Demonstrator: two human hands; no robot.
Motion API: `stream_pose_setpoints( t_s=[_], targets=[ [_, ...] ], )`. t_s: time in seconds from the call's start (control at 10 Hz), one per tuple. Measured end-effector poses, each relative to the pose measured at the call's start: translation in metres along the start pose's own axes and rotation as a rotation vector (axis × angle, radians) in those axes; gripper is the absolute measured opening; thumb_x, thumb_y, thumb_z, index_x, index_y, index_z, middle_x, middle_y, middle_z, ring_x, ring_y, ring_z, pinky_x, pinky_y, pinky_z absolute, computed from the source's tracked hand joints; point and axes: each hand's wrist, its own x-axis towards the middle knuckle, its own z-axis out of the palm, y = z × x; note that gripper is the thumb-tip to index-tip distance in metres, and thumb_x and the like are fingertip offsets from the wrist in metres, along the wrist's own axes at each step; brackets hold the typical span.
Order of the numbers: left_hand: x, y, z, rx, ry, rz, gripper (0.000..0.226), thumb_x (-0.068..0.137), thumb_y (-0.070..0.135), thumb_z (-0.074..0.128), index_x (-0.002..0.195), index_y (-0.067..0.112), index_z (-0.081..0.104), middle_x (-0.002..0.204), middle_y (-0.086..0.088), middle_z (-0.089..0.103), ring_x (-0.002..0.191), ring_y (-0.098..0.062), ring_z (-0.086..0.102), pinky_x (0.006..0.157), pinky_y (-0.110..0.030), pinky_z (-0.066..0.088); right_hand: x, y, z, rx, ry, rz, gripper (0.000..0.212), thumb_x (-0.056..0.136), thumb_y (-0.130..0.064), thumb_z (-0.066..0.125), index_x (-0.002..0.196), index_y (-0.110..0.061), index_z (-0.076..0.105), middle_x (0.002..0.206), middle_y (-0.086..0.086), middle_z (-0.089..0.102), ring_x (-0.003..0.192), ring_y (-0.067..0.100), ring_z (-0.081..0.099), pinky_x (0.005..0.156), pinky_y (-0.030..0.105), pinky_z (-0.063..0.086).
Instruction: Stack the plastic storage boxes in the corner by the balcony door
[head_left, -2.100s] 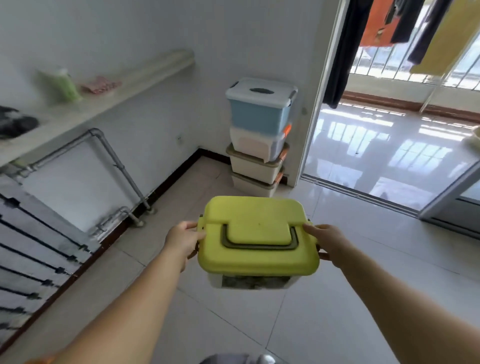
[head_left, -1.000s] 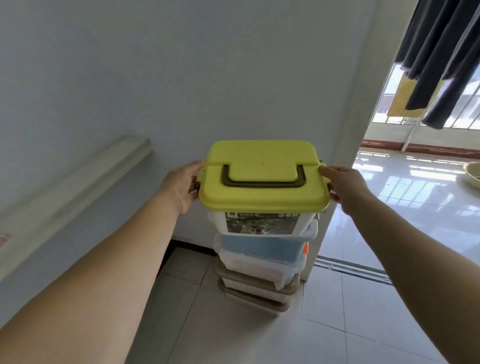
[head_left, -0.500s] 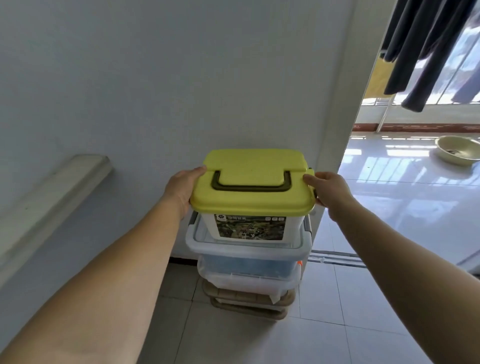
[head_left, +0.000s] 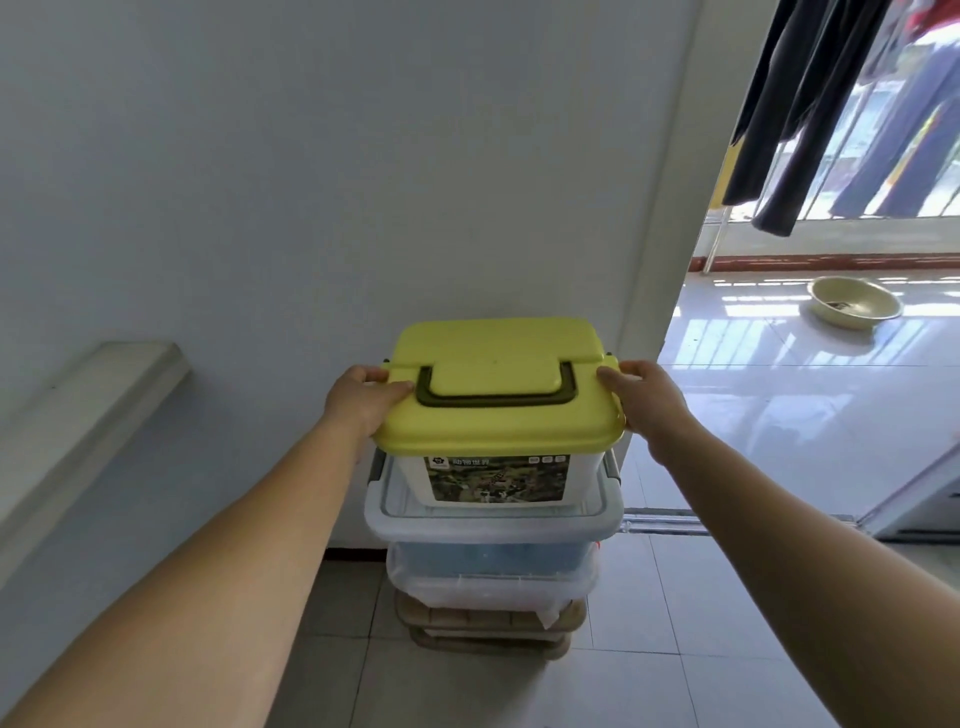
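A small box with a yellow-green lid (head_left: 498, 384) and a dark handle rests on top of the stack of plastic storage boxes (head_left: 493, 566) in the corner. Its clear body carries a picture label. My left hand (head_left: 363, 400) grips the lid's left edge, thumb on top. On the lid's right edge sits my right hand (head_left: 644, 400), fingers curled around it. Under it I see a grey-lidded blue box (head_left: 488, 525), a clear box and beige-lidded boxes at the floor.
The white wall stands right behind the stack. A ledge (head_left: 78, 415) juts out at the left. The balcony doorway opens on the right, with hanging clothes (head_left: 810, 104), a metal basin (head_left: 852, 309) on the shiny floor and the door track (head_left: 670, 522).
I carried the yellow-lidded box across the room to the corner and lowered it onto the blue box. Since half a second ago it has settled slightly; both hands keep their grip.
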Motion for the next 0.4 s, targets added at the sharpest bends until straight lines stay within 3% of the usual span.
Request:
stream_pose_setpoints(
  t_s=[0.1, 0.2, 0.4],
  targets=[
    [0.004, 0.001, 0.002, 0.027, 0.000, 0.005, 0.051, 0.079, 0.027, 0.071, 0.124, 0.013, 0.053, 0.133, -0.013, 0.053, 0.116, -0.029, 0.052, 0.090, -0.036, 0.044, -0.002, 0.000, 0.001, -0.003, 0.011, 0.002, 0.048, 0.088, -0.036, 0.057, 0.130, -0.012, 0.051, 0.127, 0.011, 0.058, 0.111, 0.029, 0.057, 0.095, 0.050, 0.049],
    [0.007, 0.004, 0.001, 0.051, -0.017, -0.014, 0.054, 0.078, 0.026, 0.072, 0.125, 0.011, 0.051, 0.133, -0.014, 0.052, 0.118, -0.031, 0.052, 0.099, -0.041, 0.046, -0.004, 0.000, 0.001, -0.009, 0.022, 0.005, 0.050, 0.088, -0.037, 0.058, 0.130, -0.012, 0.051, 0.128, 0.011, 0.058, 0.113, 0.030, 0.057, 0.097, 0.051, 0.048],
    [0.012, 0.012, -0.002, 0.172, -0.060, 0.023, 0.049, 0.080, 0.021, 0.069, 0.124, 0.006, 0.051, 0.131, -0.017, 0.054, 0.117, -0.032, 0.053, 0.097, -0.041, 0.046, -0.001, -0.007, -0.002, -0.185, 0.094, -0.066, 0.053, 0.086, -0.038, 0.059, 0.130, -0.010, 0.052, 0.129, 0.012, 0.059, 0.116, 0.029, 0.057, 0.100, 0.050, 0.045]
  ],
)
